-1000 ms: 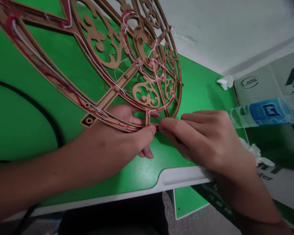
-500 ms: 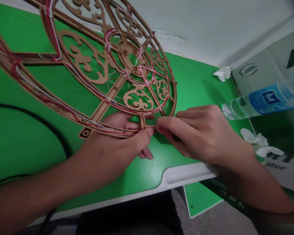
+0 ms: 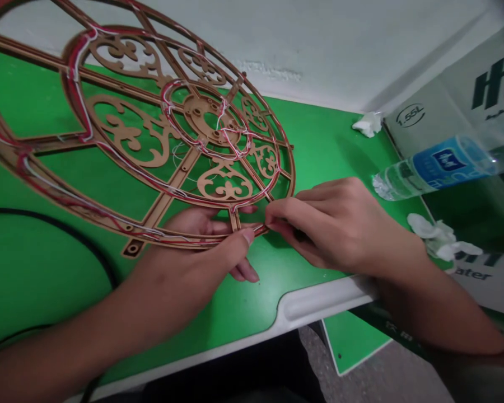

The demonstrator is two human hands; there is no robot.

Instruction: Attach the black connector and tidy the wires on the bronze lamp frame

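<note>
A large round bronze-coloured openwork frame (image 3: pixel 164 208) with scroll ornaments is held tilted over the green table. Red and white wires (image 3: pixel 79 84) run along its grooves and around its hub. My left hand (image 3: pixel 210 240) grips the lower rim, thumb on top and fingers underneath. Just to the right, my right hand (image 3: pixel 319 224) is closed in a pinch at the same rim. Its fingertips meet the groove where the wires lie; what exactly they pinch is hidden behind the fingers.
A water bottle (image 3: pixel 437 165) lies at the right against a printed carton (image 3: pixel 449 95). Crumpled white tissues (image 3: pixel 439 235) rest near it. A black cable (image 3: pixel 67 221) curves over the green table (image 3: pixel 319 134) at the left. A pale wall (image 3: pixel 311 33) stands behind.
In view, the frame has shifted left and its hub sits slightly lower. My left hand keeps its grip on the rim. My right hand stays pinched there, a little farther from the left thumb.
</note>
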